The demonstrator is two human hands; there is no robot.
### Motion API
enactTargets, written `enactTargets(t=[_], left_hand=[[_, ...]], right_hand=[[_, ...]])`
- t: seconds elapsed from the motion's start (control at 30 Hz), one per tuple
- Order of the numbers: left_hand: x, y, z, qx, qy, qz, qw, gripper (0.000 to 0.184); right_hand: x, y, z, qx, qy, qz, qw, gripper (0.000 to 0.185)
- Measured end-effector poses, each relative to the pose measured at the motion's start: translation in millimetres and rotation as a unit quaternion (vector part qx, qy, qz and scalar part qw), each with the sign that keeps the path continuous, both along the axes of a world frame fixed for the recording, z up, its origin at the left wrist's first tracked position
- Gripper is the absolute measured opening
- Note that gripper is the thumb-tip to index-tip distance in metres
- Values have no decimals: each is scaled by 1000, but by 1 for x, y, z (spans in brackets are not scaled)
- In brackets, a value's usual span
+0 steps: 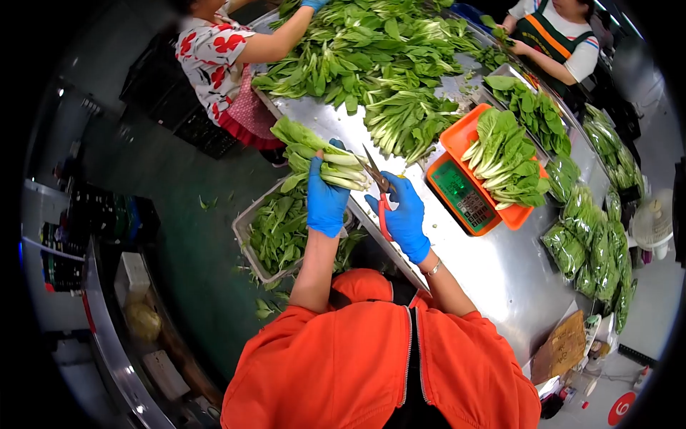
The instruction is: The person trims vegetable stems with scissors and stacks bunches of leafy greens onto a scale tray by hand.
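Note:
In a blue glove, my left hand point(326, 204) is closed around a bunch of leafy greens point(343, 170) with pale stems, leaves pointing up and left. My right hand point(404, 220), also gloved in blue, grips a pair of scissors point(377, 174) with red handles. The blades are parted, close beside the cut ends of the stems. To the right of this hand is an orange digital scale point(457, 191) with a lit green display. More greens point(504, 154) lie in its orange tray point(461, 132).
A large heap of greens point(371, 50) covers the far metal table point(471, 279). Below its left edge stands a crate point(243, 232) of loose leaves. Bagged greens point(593, 243) line the right side. Two co-workers stand opposite, one in a floral shirt point(214, 53), one in a dark apron point(547, 39).

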State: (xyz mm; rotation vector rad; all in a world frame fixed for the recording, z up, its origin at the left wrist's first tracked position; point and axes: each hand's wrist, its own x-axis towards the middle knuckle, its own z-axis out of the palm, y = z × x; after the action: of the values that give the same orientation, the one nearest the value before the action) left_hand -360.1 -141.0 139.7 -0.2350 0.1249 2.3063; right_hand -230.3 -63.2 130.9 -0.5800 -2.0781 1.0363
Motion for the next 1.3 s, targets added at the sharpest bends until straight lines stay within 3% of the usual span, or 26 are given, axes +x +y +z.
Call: enactTargets(t=[0.17, 0.33, 0.5, 0.73, 0.8, 0.93, 1.0, 1.1, 1.2, 1.3], left_hand=[[-7, -30, -7, -84, 42, 58, 994, 26], [-6, -55, -2, -63, 18, 104, 992, 24], [-12, -78, -17, -75, 21, 136, 988, 23], [-3, -97, -10, -49, 48, 160, 985, 26], [-3, -99, -6, -43, 54, 183, 981, 28], [-4, -107, -6, -74, 85, 216, 970, 28], [-6, -112, -7, -73, 71, 233, 967, 29], [-6, -120, -10, -38, 75, 226, 971, 32], [-9, -122, -15, 63, 108, 203, 971, 34], [-5, -117, -8, 197, 106, 123, 967, 35]], right_hand=[[-17, -11, -2, 28, -5, 35, 999, 43], [-30, -32, -8, 35, -10, 78, 996, 45], [-41, -53, -15, -58, 14, 128, 990, 45], [-46, -75, -8, -27, 17, 168, 985, 42], [-49, -80, -13, -77, 9, 173, 982, 40], [-51, -86, -11, -61, -15, 186, 981, 37], [-49, -87, -7, -170, -65, 198, 963, 39], [-50, -84, -18, -112, -24, 202, 973, 40], [-47, -83, -19, -39, 42, 215, 975, 42], [-44, -83, -17, -22, 31, 229, 973, 45]])
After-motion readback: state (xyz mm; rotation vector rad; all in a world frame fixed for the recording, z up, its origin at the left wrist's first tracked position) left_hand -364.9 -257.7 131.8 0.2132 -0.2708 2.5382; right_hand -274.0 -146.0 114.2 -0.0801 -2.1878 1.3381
